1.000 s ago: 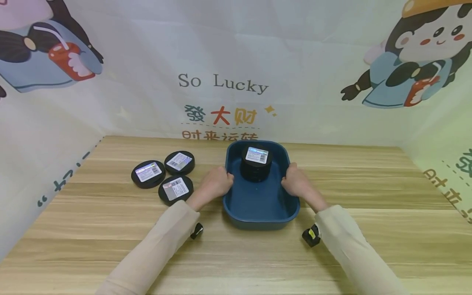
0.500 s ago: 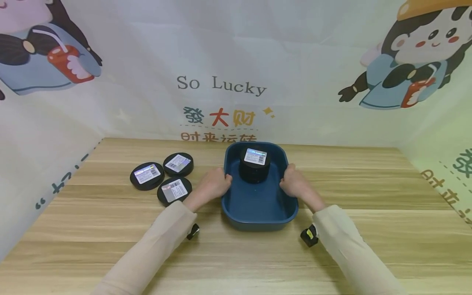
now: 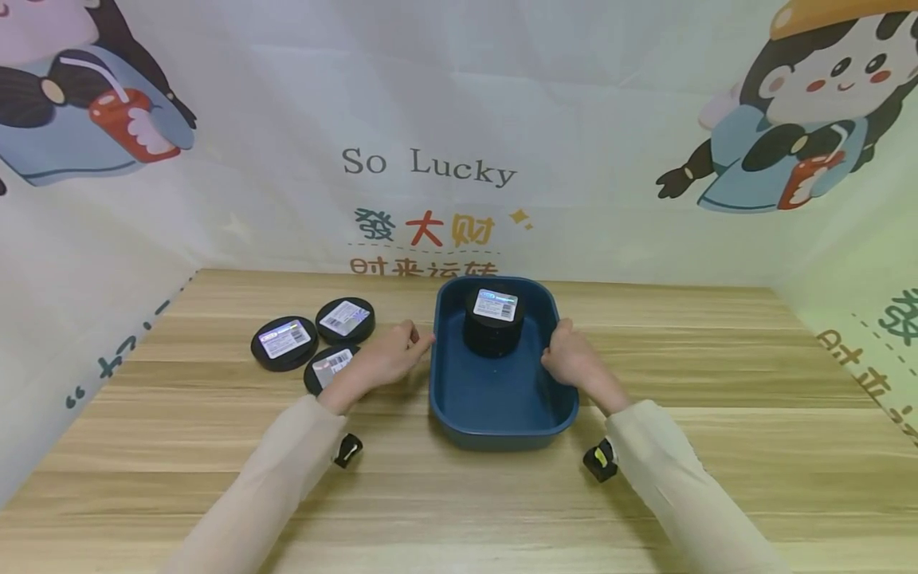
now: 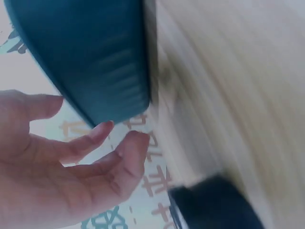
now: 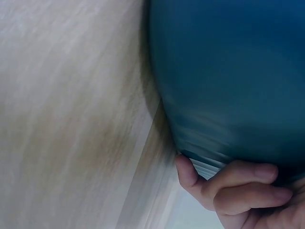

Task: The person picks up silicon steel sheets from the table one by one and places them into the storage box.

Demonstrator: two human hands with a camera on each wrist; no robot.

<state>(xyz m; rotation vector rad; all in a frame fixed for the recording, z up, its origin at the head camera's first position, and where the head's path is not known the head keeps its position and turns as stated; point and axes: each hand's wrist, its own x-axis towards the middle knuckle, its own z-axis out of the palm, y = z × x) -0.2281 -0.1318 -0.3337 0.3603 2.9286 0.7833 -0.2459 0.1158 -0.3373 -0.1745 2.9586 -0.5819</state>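
From my end the printed backdrop fills most of the head view, and below it runs the wooden tabletop. On that sits the blue tub, upright near the middle. My right hand grips its right rim, fingers curled against the wall, while my left hand lies apart from it, loosely bent and holding nothing, fingertips just beside the left rim; whether they touch it I can't tell. Inside, toward the far end, stands a black stack; I can't count its layers. Left of the tub lie three loose flat discs: the leftmost disc, the back disc and the near disc, partly hidden by my left wrist. I judge the step in hand to be steadying the tub, with the discs outside not yet gathered in. If so, the next move calls for my right hand to hold the rim firm while my left swings back to pinch one disc by its edge and lift it over the wall.
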